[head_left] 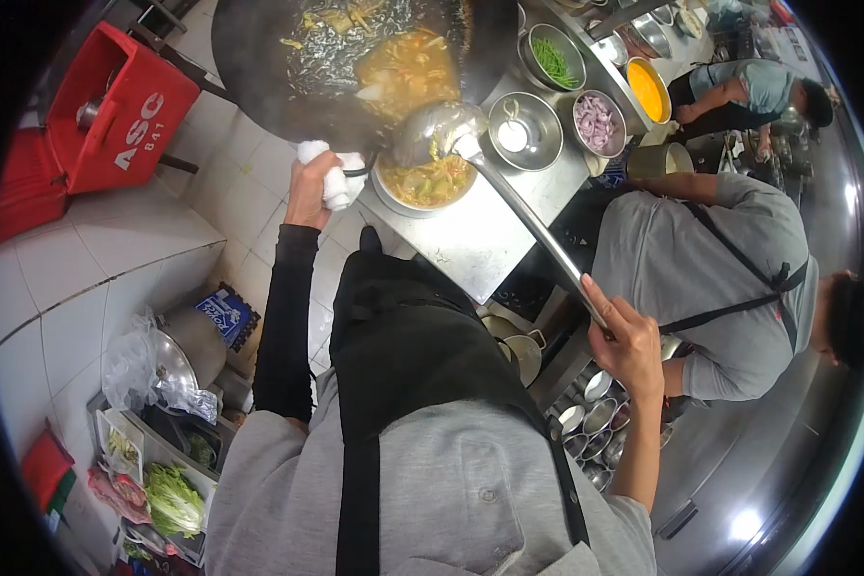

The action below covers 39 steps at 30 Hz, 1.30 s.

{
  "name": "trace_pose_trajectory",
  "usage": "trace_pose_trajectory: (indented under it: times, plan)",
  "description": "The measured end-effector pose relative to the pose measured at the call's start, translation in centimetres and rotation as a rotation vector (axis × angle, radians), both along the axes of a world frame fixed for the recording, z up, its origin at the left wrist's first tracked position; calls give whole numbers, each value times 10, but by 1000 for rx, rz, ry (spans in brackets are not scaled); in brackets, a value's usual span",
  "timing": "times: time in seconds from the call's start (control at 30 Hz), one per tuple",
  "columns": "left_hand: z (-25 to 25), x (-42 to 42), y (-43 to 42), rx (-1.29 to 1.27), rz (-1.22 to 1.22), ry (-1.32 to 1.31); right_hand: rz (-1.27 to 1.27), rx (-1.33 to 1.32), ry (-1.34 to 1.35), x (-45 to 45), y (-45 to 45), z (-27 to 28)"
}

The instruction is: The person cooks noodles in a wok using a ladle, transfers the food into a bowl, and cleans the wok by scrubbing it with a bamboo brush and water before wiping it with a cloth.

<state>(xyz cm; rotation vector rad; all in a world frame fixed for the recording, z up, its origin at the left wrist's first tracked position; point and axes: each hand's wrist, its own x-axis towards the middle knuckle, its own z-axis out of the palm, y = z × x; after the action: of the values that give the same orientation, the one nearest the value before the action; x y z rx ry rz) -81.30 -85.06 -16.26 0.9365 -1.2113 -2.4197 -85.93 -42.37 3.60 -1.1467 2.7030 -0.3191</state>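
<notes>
My left hand (pixel 307 190), below a black sleeve, is closed round a folded white cloth (pixel 341 182) at the near edge of a large dark wok (pixel 250 67). Whatever the cloth covers is hidden. Orange broth with bits of food (pixel 415 72) lies in the wok. My right hand (pixel 627 336) grips the end of a long metal ladle (pixel 528 213). The ladle's head is tilted over a white bowl (pixel 389 195) of noodle-like food and vegetables in broth, between the wok and the bowl.
On the steel counter (pixel 480 254) stand a metal bowl (pixel 538 154), chopped greens (pixel 552 62), sliced onions (pixel 595 123) and an orange liquid (pixel 648 91). A co-worker (pixel 710 278) bends close at my right; another person (pixel 754 96) stands farther off. A red box (pixel 115 115) is left.
</notes>
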Motion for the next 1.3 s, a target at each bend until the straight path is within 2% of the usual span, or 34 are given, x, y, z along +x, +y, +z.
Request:
trace_pose_trajectory:
  times: [0.23,0.37,0.43,0.5,0.6,0.87,1.0,1.2,1.3]
  plan:
    - [-5,3,-12,-31,-23,-17,-128,-11,-148,13,25,21]
    - [-16,-2,-15,-27,-24,-19,-120,-188,-102,2,-1,9]
    - [-19,1,-15,-29,-21,-20,-132,-133,-121,-3,-4,15]
    - [7,1,-9,-28,-22,-30,-114,-105,-105,-9,-8,13]
    - [13,-1,-4,-10,27,-20,-73,-105,-59,-17,-9,1]
    - [-8,3,-16,-93,19,-17,-79,-22,-96,2,22,17]
    - [-6,6,-16,-105,8,-17,-156,-123,-89,8,14,12]
    - [7,9,-3,-54,-2,-1,-92,-140,-176,15,-9,1]
    - [4,16,5,-4,-6,-3,-24,-149,-148,16,-31,-29]
